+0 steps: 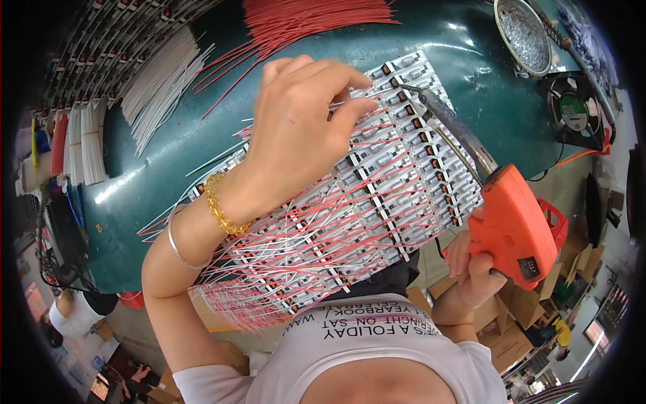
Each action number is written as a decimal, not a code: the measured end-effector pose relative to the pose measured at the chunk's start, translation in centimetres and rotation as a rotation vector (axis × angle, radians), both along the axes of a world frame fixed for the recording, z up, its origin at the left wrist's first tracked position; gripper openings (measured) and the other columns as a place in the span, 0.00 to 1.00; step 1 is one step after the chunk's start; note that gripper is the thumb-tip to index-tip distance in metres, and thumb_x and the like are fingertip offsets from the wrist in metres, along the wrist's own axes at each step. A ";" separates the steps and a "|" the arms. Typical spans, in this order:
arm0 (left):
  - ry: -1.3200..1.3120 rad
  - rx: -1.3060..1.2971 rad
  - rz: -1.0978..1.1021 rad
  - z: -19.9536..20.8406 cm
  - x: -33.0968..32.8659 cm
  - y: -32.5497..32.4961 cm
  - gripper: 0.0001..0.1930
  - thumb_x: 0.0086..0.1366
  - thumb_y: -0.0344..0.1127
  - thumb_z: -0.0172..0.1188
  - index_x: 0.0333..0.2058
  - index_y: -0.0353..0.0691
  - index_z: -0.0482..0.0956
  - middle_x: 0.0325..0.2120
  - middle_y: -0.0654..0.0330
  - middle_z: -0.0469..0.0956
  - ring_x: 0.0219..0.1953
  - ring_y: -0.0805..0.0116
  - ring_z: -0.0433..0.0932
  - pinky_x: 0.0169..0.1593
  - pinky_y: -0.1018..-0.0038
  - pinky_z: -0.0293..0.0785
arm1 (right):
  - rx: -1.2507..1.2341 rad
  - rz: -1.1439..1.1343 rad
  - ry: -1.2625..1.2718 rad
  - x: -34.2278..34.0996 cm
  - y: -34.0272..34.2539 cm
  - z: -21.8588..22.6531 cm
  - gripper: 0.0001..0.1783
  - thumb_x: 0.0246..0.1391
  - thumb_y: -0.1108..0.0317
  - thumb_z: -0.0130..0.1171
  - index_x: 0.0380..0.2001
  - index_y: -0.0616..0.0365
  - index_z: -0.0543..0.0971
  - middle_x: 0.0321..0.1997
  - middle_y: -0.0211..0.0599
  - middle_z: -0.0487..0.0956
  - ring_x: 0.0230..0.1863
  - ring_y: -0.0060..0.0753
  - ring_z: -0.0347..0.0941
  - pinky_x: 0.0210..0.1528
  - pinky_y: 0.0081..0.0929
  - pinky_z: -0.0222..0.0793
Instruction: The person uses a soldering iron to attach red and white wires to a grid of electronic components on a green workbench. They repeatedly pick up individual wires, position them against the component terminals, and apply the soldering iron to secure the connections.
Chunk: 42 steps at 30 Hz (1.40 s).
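Observation:
My right hand (476, 277) grips an orange soldering gun (515, 219) by its handle. The gun's metal tip points up and left, to the far edge of a panel of small circuit boards (404, 229). Just left of that tip, my left hand (299, 111) reaches over the panel, thumb and forefinger pinched on a thin wire, mostly hidden by the fingers. Red and white wires (316, 236) run in rows across the boards, their loose ends hanging over the left and near sides.
On the green table (222, 141) lie a bundle of red wires (316, 20) and a pile of white wires (161, 87). More panels (87, 40) stand at the far left. A round metal dish (523, 35) and a small black fan (572, 111) are at the far right.

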<state>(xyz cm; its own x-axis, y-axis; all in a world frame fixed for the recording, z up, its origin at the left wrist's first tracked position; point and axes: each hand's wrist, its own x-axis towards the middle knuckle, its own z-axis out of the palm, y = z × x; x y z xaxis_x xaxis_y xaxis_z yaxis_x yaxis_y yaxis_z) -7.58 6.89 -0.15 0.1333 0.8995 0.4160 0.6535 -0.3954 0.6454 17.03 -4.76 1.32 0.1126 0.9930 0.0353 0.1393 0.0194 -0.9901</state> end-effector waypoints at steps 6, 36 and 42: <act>0.127 0.031 -0.005 -0.5 0.7 -0.3 0.06 0.54 0.32 0.66 0.23 0.41 0.78 0.19 0.65 0.74 0.28 0.66 0.71 0.42 0.69 0.61 | -0.051 0.018 0.052 -0.3 0.1 0.7 0.44 0.54 0.42 0.60 0.53 0.78 0.64 0.12 0.24 0.65 0.10 0.16 0.59 0.14 0.15 0.55; 0.056 -0.137 -0.038 -0.3 0.6 0.2 0.06 0.56 0.33 0.64 0.23 0.39 0.78 0.21 0.63 0.76 0.29 0.63 0.71 0.43 0.68 0.62 | -0.042 -0.041 0.033 -0.1 -0.6 0.4 0.45 0.53 0.41 0.60 0.53 0.77 0.64 0.12 0.23 0.64 0.10 0.17 0.60 0.15 0.16 0.56; 0.050 -0.247 -0.084 0.3 0.2 0.3 0.05 0.56 0.34 0.64 0.26 0.39 0.80 0.22 0.63 0.77 0.30 0.63 0.71 0.44 0.68 0.62 | -0.022 -0.042 0.031 0.4 -1.3 0.0 0.44 0.53 0.40 0.59 0.53 0.76 0.65 0.11 0.23 0.64 0.10 0.16 0.59 0.16 0.16 0.57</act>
<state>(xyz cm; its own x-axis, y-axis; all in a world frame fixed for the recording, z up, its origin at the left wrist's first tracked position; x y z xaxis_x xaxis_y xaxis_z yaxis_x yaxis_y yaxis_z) -7.33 7.21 0.16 0.2268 0.9579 0.1761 0.6587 -0.2841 0.6967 17.43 -6.05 1.33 0.1547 0.9879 0.0095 0.1089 -0.0075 -0.9940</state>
